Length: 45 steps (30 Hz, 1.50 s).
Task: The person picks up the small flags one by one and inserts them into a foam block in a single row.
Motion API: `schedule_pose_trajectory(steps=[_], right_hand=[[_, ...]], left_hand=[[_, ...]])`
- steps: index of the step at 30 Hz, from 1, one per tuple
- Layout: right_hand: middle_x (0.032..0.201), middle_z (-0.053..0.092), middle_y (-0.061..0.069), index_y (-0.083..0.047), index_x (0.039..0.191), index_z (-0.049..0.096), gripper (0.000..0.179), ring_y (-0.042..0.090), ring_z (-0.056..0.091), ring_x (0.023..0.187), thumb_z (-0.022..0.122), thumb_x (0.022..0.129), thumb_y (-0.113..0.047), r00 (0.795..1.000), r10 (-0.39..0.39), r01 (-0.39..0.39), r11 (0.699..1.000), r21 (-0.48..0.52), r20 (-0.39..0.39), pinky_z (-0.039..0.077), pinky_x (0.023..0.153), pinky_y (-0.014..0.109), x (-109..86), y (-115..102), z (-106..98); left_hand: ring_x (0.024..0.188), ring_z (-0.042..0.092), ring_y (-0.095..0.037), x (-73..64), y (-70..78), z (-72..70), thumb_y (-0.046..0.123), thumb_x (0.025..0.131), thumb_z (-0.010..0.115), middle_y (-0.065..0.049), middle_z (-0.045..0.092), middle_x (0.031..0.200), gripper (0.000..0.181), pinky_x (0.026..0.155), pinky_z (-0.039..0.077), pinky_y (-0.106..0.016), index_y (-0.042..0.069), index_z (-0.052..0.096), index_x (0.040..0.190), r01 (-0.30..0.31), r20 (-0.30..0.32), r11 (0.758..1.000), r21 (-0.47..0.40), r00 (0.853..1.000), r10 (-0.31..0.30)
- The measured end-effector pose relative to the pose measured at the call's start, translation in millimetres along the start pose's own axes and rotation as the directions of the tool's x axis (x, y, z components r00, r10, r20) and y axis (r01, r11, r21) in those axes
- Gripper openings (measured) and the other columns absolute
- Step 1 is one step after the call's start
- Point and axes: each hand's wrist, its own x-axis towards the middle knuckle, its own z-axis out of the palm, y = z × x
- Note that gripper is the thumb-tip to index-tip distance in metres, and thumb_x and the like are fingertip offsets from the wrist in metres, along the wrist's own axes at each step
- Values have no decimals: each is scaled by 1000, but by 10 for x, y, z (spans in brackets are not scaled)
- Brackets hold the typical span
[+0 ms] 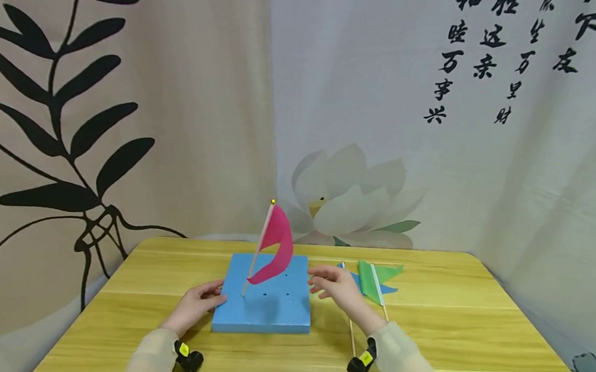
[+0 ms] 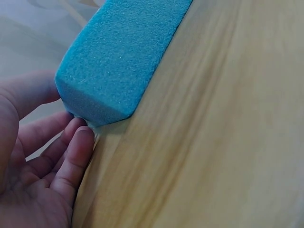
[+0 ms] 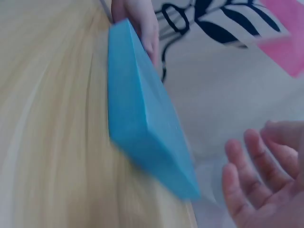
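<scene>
A thick blue foam board (image 1: 280, 316) lies flat on the table with small holes in its top. My left hand (image 1: 199, 304) holds it by the left edge, thumb on top and fingers along the side; the left wrist view shows the foam's corner (image 2: 99, 107) at these fingers. A pink flag (image 1: 278, 250) on a thin stick stands upright in the board, leaning slightly. Just off the board's right edge, my right hand (image 1: 339, 289) hovers with loosely bent fingers and nothing in it. Under and beside the right forearm lie a green flag (image 1: 369, 281) and a blue flag (image 1: 389, 290) on sticks.
The wooden table (image 1: 478, 329) has its far edge against a printed curtain (image 1: 219, 112) with plant drawings and lettering. The pink flag's stick rises above the board between both hands.
</scene>
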Motion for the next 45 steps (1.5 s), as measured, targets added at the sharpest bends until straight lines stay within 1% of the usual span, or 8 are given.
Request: schedule_pose_trajectory(steps=[4, 6, 9, 18, 27, 35, 40, 45], right_hand=[[98, 67, 16, 4, 118, 64, 30, 33, 65, 84, 63, 95, -16, 997, 44, -49, 995, -88, -64, 54, 69, 43, -172, 258, -388], [94, 67, 14, 7, 116, 63, 31, 33, 64, 80, 65, 94, -15, 993, 77, -88, 988, -126, -91, 54, 66, 44, -294, 288, -556], [87, 65, 7, 9, 109, 64, 30, 26, 62, 72, 68, 91, -15, 983, 139, -158, 973, -168, -119, 51, 58, 35, -469, 332, -775], [68, 58, 3, 4, 88, 67, 19, 10, 48, 52, 71, 87, -14, 953, 287, -302, 929, -212, -98, 42, 47, 23, -889, 532, -1210], [59, 55, 2, -4, 72, 63, 27, 12, 47, 48, 79, 80, -25, 921, 353, -389, 857, -339, -165, 39, 43, 25, -984, 621, -1219], [46, 41, -6, -12, 56, 56, 37, 9, 31, 41, 85, 72, -29, 922, 323, -386, 804, -452, -214, 30, 41, 23, -945, 681, -1145], [43, 35, -8, -16, 49, 48, 43, 7, 26, 39, 84, 71, -24, 926, 306, -375, 802, -464, -219, 25, 38, 22, -958, 656, -1107], [43, 32, -9, -16, 48, 43, 45, 7, 23, 39, 82, 71, -17, 933, 294, -359, 816, -454, -208, 24, 39, 22, -969, 641, -1098]], left_hand=[[102, 55, -22, 6, 5, -8, 23, 90, 71, -12, 59, 119, 58, 78, 49, -28, -2, 51, 138, 0, 7, 1000, -5, 1000, 0], [100, 56, -21, 5, 10, -14, 23, 90, 71, -13, 59, 119, 58, 76, 49, -28, -2, 51, 138, -2, 7, 1000, 0, 1000, 2], [98, 56, -20, 9, 13, -23, 22, 90, 71, -14, 59, 118, 58, 74, 49, -28, -3, 50, 138, -7, 7, 1000, 7, 1000, 7], [105, 55, -23, 25, 7, -17, 24, 90, 71, -12, 58, 120, 59, 80, 49, -29, 0, 50, 140, 7, 8, 1000, 25, 1000, -8], [108, 54, -25, 10, 0, -14, 25, 91, 70, -13, 57, 122, 60, 83, 49, -32, 0, 49, 141, 18, 7, 1000, 22, 1000, -18], [108, 55, -25, 37, -15, 0, 27, 90, 71, -13, 58, 122, 61, 82, 49, -31, 0, 50, 140, 28, -3, 999, 27, 1000, -28], [108, 55, -25, 34, -7, 1, 27, 90, 71, -13, 57, 121, 61, 83, 49, -33, 0, 49, 140, 29, 0, 999, 33, 1000, -29], [107, 54, -25, 28, 1, 7, 27, 91, 70, -13, 57, 121, 60, 83, 49, -34, 0, 49, 141, 32, 6, 999, 32, 999, -32]])
